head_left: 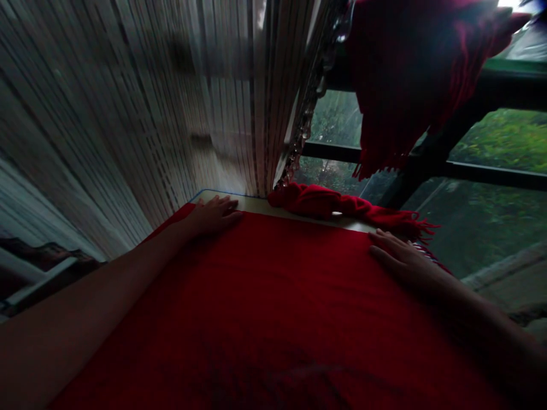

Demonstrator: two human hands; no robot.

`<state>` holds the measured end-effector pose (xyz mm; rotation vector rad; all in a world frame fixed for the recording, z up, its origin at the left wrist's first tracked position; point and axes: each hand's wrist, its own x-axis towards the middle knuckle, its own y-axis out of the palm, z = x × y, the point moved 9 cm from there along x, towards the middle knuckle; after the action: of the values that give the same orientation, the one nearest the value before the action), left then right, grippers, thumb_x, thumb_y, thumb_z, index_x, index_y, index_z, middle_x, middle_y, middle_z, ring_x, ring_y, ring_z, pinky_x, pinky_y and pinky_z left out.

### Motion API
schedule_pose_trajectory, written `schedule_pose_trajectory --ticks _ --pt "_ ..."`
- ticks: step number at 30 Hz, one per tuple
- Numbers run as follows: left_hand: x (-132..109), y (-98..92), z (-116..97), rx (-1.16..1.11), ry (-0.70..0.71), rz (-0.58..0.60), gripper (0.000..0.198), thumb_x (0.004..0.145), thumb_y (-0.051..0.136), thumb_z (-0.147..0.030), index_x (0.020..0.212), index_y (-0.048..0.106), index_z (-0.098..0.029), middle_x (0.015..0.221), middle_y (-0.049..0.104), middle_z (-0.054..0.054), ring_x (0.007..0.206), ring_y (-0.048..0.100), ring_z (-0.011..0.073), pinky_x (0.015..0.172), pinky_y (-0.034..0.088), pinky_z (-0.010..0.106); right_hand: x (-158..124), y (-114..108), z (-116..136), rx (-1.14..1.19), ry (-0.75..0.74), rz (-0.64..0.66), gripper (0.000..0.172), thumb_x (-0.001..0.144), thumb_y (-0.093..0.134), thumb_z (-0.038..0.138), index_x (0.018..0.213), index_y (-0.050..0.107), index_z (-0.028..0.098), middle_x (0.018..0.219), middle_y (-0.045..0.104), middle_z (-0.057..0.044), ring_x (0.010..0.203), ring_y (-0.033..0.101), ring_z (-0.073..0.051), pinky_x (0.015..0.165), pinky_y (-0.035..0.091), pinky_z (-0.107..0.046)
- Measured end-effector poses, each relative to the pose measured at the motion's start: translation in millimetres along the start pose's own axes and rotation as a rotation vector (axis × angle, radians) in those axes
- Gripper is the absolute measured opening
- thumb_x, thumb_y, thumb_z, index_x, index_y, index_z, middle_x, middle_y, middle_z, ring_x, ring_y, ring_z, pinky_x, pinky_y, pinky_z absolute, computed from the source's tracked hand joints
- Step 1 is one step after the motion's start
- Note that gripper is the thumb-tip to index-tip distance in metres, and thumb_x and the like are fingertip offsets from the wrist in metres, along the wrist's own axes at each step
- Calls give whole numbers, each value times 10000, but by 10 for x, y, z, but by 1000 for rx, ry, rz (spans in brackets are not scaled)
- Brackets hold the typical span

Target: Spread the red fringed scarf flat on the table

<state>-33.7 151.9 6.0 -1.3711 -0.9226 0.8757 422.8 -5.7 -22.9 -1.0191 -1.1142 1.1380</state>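
A large red cloth (290, 285) lies spread over a pale board or tabletop (256, 204), whose far edge shows beyond it. My left hand (213, 215) rests flat on the cloth's far left corner, fingers stretched out. At the far right corner my right hand (397, 251) lies flat too, its fingers pointing inward. Between and beyond the hands, a bunched red scarf (342, 204) with a fringed end runs along the far edge. The near part of the cloth falls into shadow.
A pale string curtain (171, 97) hangs on the left and at the back, edged by a strand of clear beads (305, 117). Another fringed red scarf (401, 85) hangs in front of the dark-framed window (491, 176) on the right. Greenery shows outside.
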Motion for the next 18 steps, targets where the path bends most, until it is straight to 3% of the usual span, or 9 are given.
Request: schedule_pose_trajectory --ticks 7,18 --pt "2 -17 -12 34 17 -22 743 1057 199 -668 1627 356 -218 1732 261 111 1588 219 366 1239 184 644 -30 -23 37 51 0 3 810 983 289 667 1572 442 131 1706 322 -154 1590 255 -318 1310 156 -563" --pt "-6 -25 -11 21 -15 4 725 1055 230 -666 1640 328 -249 1741 239 81 1597 198 359 1248 166 637 -23 -34 4 31 -28 -34 713 1006 316 647 1548 467 209 1682 379 -141 1562 320 -327 1286 241 -586"
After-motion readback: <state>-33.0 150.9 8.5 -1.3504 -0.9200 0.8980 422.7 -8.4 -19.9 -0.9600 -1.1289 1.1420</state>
